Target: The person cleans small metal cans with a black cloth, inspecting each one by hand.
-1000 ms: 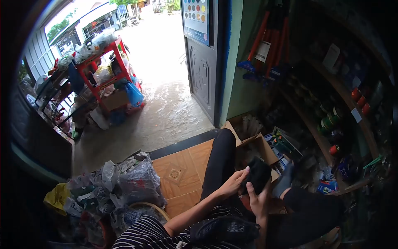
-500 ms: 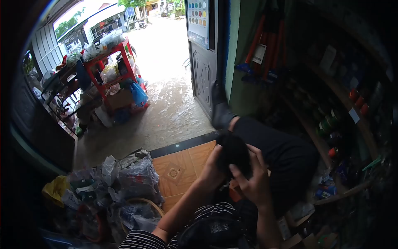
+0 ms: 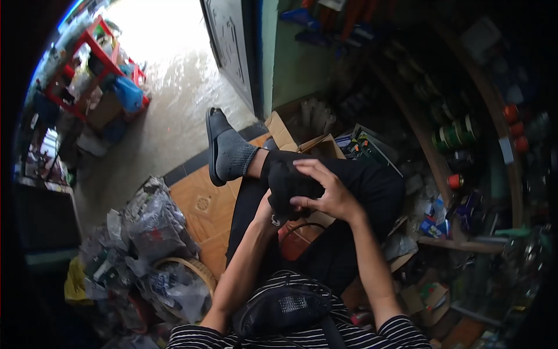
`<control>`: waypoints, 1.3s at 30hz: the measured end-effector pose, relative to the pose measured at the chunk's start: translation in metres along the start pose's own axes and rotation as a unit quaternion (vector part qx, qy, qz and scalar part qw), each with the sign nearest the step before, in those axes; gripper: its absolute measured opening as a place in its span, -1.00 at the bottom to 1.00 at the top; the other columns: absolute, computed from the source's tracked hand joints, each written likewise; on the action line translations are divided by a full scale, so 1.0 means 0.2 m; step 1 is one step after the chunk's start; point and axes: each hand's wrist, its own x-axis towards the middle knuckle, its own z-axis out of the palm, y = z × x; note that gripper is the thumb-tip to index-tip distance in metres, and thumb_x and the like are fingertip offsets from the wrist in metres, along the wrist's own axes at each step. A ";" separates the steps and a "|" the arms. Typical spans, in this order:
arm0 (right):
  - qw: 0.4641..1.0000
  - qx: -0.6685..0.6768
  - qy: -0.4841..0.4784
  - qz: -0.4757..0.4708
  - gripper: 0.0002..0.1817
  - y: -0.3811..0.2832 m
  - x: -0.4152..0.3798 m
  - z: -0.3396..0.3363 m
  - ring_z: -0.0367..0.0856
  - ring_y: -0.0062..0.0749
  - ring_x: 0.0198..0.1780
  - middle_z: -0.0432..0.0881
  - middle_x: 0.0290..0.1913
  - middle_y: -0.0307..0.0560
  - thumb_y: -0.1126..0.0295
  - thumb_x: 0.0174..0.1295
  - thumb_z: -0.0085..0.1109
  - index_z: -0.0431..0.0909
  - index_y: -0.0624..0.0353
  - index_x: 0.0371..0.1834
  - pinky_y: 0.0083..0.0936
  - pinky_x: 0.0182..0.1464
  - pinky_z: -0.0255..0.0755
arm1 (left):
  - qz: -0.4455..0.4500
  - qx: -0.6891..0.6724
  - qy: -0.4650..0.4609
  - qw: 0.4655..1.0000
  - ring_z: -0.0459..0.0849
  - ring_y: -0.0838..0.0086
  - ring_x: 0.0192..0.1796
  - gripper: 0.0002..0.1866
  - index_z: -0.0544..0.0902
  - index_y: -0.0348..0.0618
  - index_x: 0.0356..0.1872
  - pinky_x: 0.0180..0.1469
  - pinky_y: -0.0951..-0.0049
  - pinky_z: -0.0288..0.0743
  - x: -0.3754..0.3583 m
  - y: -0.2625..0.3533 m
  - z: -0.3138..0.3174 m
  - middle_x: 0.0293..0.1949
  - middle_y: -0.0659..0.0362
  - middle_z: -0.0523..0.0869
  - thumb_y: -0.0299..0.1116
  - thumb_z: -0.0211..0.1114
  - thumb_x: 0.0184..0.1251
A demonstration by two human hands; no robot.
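A black cloth-like item (image 3: pixel 290 185) is held between my two hands above my lap; its exact kind is hard to make out against my dark trousers. My left hand (image 3: pixel 265 210) grips its lower left side, the fingers mostly hidden behind it. On its right side my right hand (image 3: pixel 326 195) holds it with bent fingers and thumb. A small shiny piece (image 3: pixel 275 220) shows at its lower edge. My crossed leg ends in a grey sock (image 3: pixel 233 152) and a dark sandal (image 3: pixel 214 145).
Plastic bags (image 3: pixel 154 224) and a round basket (image 3: pixel 203 273) lie at the left. Open cardboard boxes (image 3: pixel 283 132) stand beyond my knee. Loaded shelves (image 3: pixel 427 145) line the right side. A red rack (image 3: pixel 96 49) stands near the doorway, beside a metal door (image 3: pixel 229 43).
The view has tilted down and turned right. The black item is now nearer my lap, and my right hand's fingers have shifted over its upper right side.
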 end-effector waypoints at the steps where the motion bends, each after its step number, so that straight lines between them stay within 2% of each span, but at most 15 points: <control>1: 0.999 0.045 0.000 0.027 -0.37 0.07 0.00 0.03 0.58 -0.13 0.28 0.59 0.20 0.08 0.18 0.16 0.51 0.53 0.29 0.22 -0.33 0.30 0.44 | -0.025 0.034 -0.013 0.999 0.72 0.48 -0.21 -0.62 0.58 -0.18 0.12 -0.19 0.46 0.66 0.00 0.03 0.01 -0.20 0.16 0.70 -0.10 0.09 0.58; 4: 0.978 0.152 0.084 0.119 -0.74 0.12 -0.02 0.11 0.75 -0.22 -0.11 0.73 -0.19 0.06 0.33 0.35 0.33 0.65 0.33 -0.07 -0.43 -0.03 0.54 | 0.011 -0.048 -0.031 0.998 0.71 0.49 -0.15 -0.57 0.57 -0.19 0.16 -0.12 0.46 0.63 0.07 -0.01 0.02 -0.15 0.18 0.70 -0.04 0.08 0.59; 7: 0.961 0.056 0.186 0.195 -0.65 0.21 -0.04 0.12 0.68 -0.37 -0.32 0.67 -0.44 0.00 0.24 0.46 0.19 0.65 0.37 -0.30 -0.39 -0.26 0.46 | -0.054 -0.089 -0.010 0.994 0.70 0.40 0.05 -0.48 0.54 -0.15 0.23 0.10 0.32 0.60 0.04 0.03 0.08 0.07 0.14 0.69 0.08 0.00 0.62; 8: 0.957 0.084 0.158 0.229 -0.68 0.26 -0.08 0.11 0.67 -0.44 -0.23 0.68 -0.37 -0.05 0.23 0.47 0.19 0.64 0.36 -0.16 -0.45 -0.15 0.48 | -0.035 -0.052 -0.037 0.997 0.69 0.38 0.11 -0.47 0.53 -0.15 0.25 0.17 0.29 0.58 0.06 0.03 0.09 0.11 0.12 0.69 0.09 -0.01 0.62; 11: 0.954 0.180 0.209 0.114 -0.50 0.22 0.00 0.14 0.64 -0.37 0.00 0.63 -0.06 -0.04 0.15 0.41 0.30 0.48 0.30 0.21 -0.48 0.09 0.47 | -0.084 -0.129 -0.074 0.985 0.64 0.35 0.21 -0.44 0.51 -0.16 0.28 0.27 0.26 0.53 0.11 -0.02 -0.07 0.18 0.13 0.66 0.11 0.02 0.60; 12: 0.956 0.191 0.199 0.102 -0.41 0.22 -0.01 0.14 0.62 -0.34 0.07 0.60 0.03 -0.02 0.13 0.38 0.34 0.42 0.28 0.30 -0.47 0.16 0.45 | -0.068 -0.111 0.026 0.991 0.65 0.23 0.25 -0.42 0.48 -0.22 0.36 0.37 0.16 0.49 0.14 -0.04 -0.05 0.27 0.03 0.63 0.04 -0.03 0.60; 14: 0.956 0.224 0.163 0.095 -0.10 0.18 0.01 0.13 0.52 -0.16 0.28 0.46 0.25 0.09 0.01 0.18 0.52 0.28 0.26 0.45 -0.30 0.32 0.40 | -0.013 -0.075 0.022 0.997 0.65 0.24 0.27 -0.44 0.48 -0.23 0.36 0.37 0.16 0.50 0.13 0.05 0.07 0.28 0.03 0.63 0.01 -0.01 0.59; 16: 0.991 0.054 0.114 0.031 0.03 0.18 0.02 0.13 0.43 -0.05 0.38 0.41 0.29 0.16 -0.01 0.04 0.60 0.24 0.26 0.48 -0.21 0.40 0.33 | 0.029 -0.094 0.034 0.995 0.67 0.27 0.23 -0.48 0.49 -0.20 0.34 0.34 0.16 0.54 0.15 0.04 0.02 0.25 0.06 0.64 -0.03 0.06 0.58; 20: 0.999 -0.033 0.038 0.009 0.24 0.00 0.04 0.24 0.34 0.14 0.42 0.25 0.38 0.24 0.04 -0.12 0.68 0.06 0.17 0.59 -0.17 0.45 0.30 | 0.073 -0.037 -0.006 0.997 0.67 0.31 0.24 -0.50 0.48 -0.17 0.35 0.34 0.22 0.54 0.04 0.07 -0.07 0.27 0.08 0.64 -0.06 0.06 0.58; 24: 0.993 -0.062 0.016 -0.100 0.09 -0.22 -0.09 0.34 0.26 0.12 0.49 0.21 0.46 0.19 0.09 0.04 0.58 0.11 0.14 0.58 -0.16 0.48 0.27 | 0.175 -0.102 -0.004 0.979 0.60 0.26 0.34 -0.42 0.43 -0.12 0.43 0.42 0.16 0.45 -0.33 -0.01 -0.10 0.36 0.09 0.56 0.02 -0.05 0.59; 26: 0.991 0.027 0.029 -0.132 -0.15 -0.31 -0.23 0.33 0.35 0.11 0.42 0.32 0.42 0.17 0.09 0.18 0.47 0.30 0.13 0.48 -0.16 0.43 0.30 | 0.193 -0.150 0.040 0.969 0.68 0.28 0.23 -0.41 0.49 -0.09 0.38 0.26 0.18 0.60 -0.44 -0.04 -0.10 0.28 0.10 0.64 0.08 0.00 0.54; 29: 0.983 -0.038 0.177 -0.022 -0.51 -0.31 -0.48 0.23 0.54 -0.02 0.26 0.59 0.19 0.06 0.22 0.23 0.43 0.60 0.18 0.18 -0.22 0.33 0.41 | 0.148 -0.112 0.059 0.981 0.78 0.34 -0.08 -0.42 0.61 -0.04 0.23 -0.17 0.31 0.72 -0.54 -0.04 -0.18 0.04 0.14 0.77 0.18 0.05 0.47; 32: 0.943 -0.102 0.269 0.170 -0.50 -0.11 -0.57 0.28 0.61 -0.02 -0.03 0.59 -0.13 0.04 0.01 0.22 0.42 0.59 0.19 -0.01 -0.20 0.02 0.51 | 0.114 -0.113 0.097 0.982 0.77 0.37 -0.23 -0.43 0.65 0.00 0.13 -0.33 0.37 0.66 -0.51 0.00 -0.24 -0.07 0.15 0.80 0.23 0.07 0.45; 35: 0.947 -0.112 0.040 0.297 -0.31 0.15 -0.49 0.44 0.64 0.09 -0.02 0.64 -0.12 0.07 -0.35 0.20 0.23 0.52 0.16 -0.19 -0.03 0.02 0.50 | 0.110 -0.092 0.123 0.982 0.76 0.33 -0.20 -0.45 0.65 -0.01 0.11 -0.26 0.34 0.66 -0.42 -0.01 -0.49 -0.05 0.12 0.79 0.22 0.07 0.45; 39: 0.946 -0.183 0.033 0.264 -0.47 0.27 -0.17 0.62 0.63 0.33 0.01 0.70 -0.13 0.32 -0.13 0.39 0.07 0.54 0.23 -0.22 0.14 0.05 0.48 | 0.122 -0.103 0.092 0.983 0.75 0.28 -0.20 -0.46 0.62 -0.04 0.17 -0.22 0.32 0.64 -0.39 0.07 -0.62 0.00 0.10 0.77 0.16 0.05 0.48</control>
